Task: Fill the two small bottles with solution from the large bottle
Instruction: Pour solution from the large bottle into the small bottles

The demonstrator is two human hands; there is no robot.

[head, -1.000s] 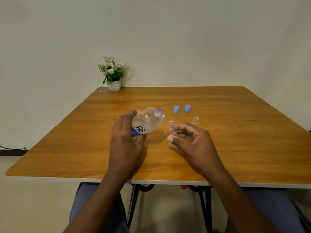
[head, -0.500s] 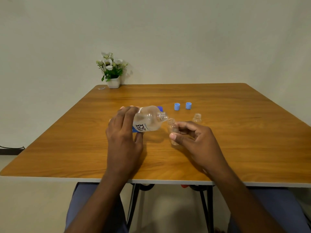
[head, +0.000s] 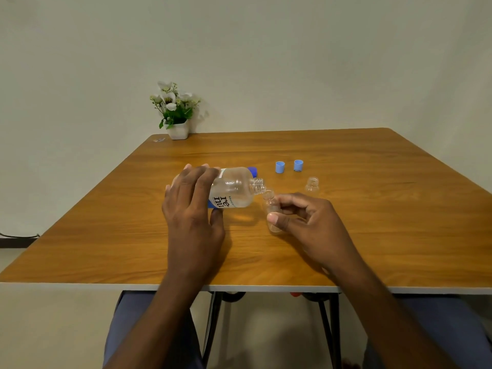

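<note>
Tipping large bottle (head: 234, 189) in left hand (head: 191, 206).

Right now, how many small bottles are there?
2. One small bottle is held in the right hand at the mouth of the large bottle; the second small bottle stands uncapped on the table, farther right. None seems hidden.

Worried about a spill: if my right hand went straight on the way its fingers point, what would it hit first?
Probably the large bottle, at its open neck: the right hand, gripping the small bottle, points left at it. Depth is unclear.
</note>
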